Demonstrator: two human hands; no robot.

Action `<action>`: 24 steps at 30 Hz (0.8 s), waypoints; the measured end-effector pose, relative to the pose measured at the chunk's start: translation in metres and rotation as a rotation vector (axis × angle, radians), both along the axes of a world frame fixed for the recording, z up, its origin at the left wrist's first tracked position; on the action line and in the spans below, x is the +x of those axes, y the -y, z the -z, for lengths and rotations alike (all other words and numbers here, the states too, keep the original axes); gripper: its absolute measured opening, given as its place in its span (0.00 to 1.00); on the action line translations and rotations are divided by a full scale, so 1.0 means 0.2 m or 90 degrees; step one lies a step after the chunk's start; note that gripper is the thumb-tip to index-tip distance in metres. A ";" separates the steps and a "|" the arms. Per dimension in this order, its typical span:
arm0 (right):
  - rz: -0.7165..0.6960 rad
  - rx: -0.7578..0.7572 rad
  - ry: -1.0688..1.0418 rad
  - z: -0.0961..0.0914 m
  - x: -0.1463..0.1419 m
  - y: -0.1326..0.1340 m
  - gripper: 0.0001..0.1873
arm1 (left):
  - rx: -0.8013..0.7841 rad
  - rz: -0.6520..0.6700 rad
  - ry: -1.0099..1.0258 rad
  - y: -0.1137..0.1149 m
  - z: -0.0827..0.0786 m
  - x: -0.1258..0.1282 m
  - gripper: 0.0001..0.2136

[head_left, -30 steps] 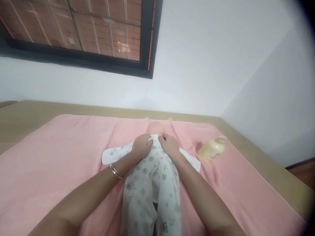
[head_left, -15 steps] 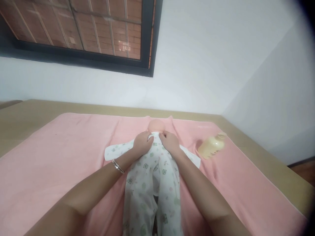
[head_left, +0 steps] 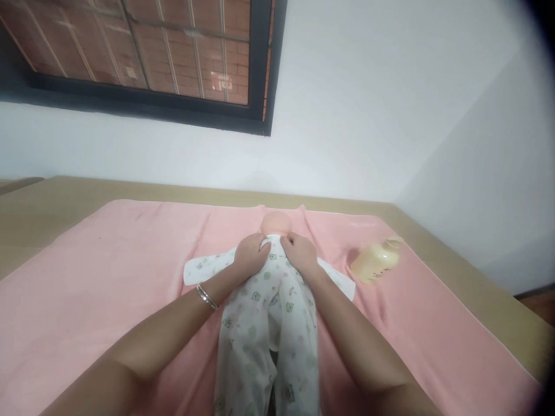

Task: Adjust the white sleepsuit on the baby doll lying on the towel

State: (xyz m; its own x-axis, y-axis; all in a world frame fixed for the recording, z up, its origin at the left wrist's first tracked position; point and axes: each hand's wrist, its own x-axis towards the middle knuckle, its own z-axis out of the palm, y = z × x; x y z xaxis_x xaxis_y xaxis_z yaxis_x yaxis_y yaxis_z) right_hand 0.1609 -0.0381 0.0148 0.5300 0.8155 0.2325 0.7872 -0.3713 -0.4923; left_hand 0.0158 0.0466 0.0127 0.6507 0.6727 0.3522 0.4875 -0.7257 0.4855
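A white baby garment (head_left: 269,289) printed with green and pink motifs lies over a doll in the middle, its sleeves spread to both sides. The doll's bald head (head_left: 276,223) shows above the neckline. At the garment's upper left, my left hand (head_left: 252,255) is closed on the cloth near the shoulder, thumb on top, a silver bangle at the wrist. My right hand (head_left: 300,253) grips the opposite side of the neckline. The lower part of the garment hangs open down the centre, towards me. Most of the doll's body is hidden under the cloth.
A pink blanket (head_left: 121,289) covers most of the wooden surface (head_left: 125,188). Right of the garment, a pale yellow bottle (head_left: 375,261) lies tilted on the blanket. Behind are a white wall (head_left: 338,104) and a dark-framed window (head_left: 151,95).
Almost nothing differs. The view has shifted very slightly; both hands keep the same hold on the garment.
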 end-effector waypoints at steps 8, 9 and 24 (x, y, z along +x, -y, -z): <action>0.001 -0.002 -0.003 -0.01 -0.01 0.00 0.20 | -0.016 -0.010 -0.006 0.00 0.00 0.00 0.11; 0.001 -0.002 -0.004 -0.02 -0.01 0.00 0.20 | -0.017 -0.011 -0.005 0.00 0.00 0.00 0.11; 0.024 -0.029 0.009 -0.02 -0.01 -0.01 0.20 | -0.009 -0.019 -0.014 -0.01 0.01 0.01 0.12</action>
State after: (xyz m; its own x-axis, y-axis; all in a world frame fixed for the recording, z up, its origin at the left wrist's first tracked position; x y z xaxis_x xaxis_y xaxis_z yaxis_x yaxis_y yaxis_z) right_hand 0.1588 -0.0358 0.0179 0.5574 0.8051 0.2028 0.7791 -0.4228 -0.4629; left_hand 0.0169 0.0480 0.0115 0.6378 0.6969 0.3279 0.5195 -0.7036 0.4848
